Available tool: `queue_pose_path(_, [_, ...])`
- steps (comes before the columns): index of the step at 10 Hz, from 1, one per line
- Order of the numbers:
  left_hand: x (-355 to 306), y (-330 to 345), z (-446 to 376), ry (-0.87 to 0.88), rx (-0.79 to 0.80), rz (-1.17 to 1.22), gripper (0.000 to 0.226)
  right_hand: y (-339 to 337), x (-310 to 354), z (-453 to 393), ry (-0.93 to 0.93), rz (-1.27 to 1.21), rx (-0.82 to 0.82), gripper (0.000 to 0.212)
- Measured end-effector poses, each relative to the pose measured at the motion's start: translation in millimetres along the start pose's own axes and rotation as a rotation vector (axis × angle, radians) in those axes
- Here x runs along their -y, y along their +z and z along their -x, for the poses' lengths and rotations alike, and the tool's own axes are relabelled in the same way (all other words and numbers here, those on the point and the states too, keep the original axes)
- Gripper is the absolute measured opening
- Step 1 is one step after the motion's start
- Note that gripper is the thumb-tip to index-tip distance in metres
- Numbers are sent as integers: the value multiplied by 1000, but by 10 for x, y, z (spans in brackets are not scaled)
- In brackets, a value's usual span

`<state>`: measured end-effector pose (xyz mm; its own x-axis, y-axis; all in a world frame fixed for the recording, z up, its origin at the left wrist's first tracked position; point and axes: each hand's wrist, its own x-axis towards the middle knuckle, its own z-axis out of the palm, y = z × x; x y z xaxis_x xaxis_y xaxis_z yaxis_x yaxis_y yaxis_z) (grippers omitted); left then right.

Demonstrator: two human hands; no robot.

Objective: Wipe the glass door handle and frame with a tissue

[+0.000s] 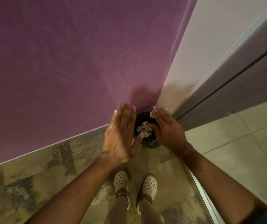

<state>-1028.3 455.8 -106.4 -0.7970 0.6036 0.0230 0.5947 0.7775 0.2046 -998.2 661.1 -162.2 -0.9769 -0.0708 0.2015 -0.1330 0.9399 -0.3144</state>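
I see crumpled tissue (143,128) lying in a small dark bin (152,143) that stands on the floor in the corner, where the purple wall (65,62) meets the pale wall (194,54). I judge the paper is there because it is spent, so the wiping looks finished and this is the disposal step; whether one of the wads is the tissue used on the door I cannot tell. The glass door handle is not in view.

My left hand (121,135) hovers at about nine o'clock of the bin, fingers straight and together, palm turned inward, holding nothing. My right hand (166,126) hovers at about three o'clock, fingers likewise straight and relaxed, also empty. Held apart over the rim like this, they read to me as hands just freed of their load.

At four o'clock from the bin a metal frame rail (202,191) runs along the floor, with pale tiles (242,143) beyond it. My feet in perforated clogs (121,181) stand at six o'clock on patterned carpet (32,183).
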Motion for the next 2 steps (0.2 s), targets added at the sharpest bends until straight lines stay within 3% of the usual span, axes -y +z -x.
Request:
queue_pose_path(1, [73,70,17,16,2,34,79,98,-57,-21,19,-25,82,51])
queue_pose_path(2, [116,104,5,15,-7,45,79,96,-76,-24,29,-43,36,61])
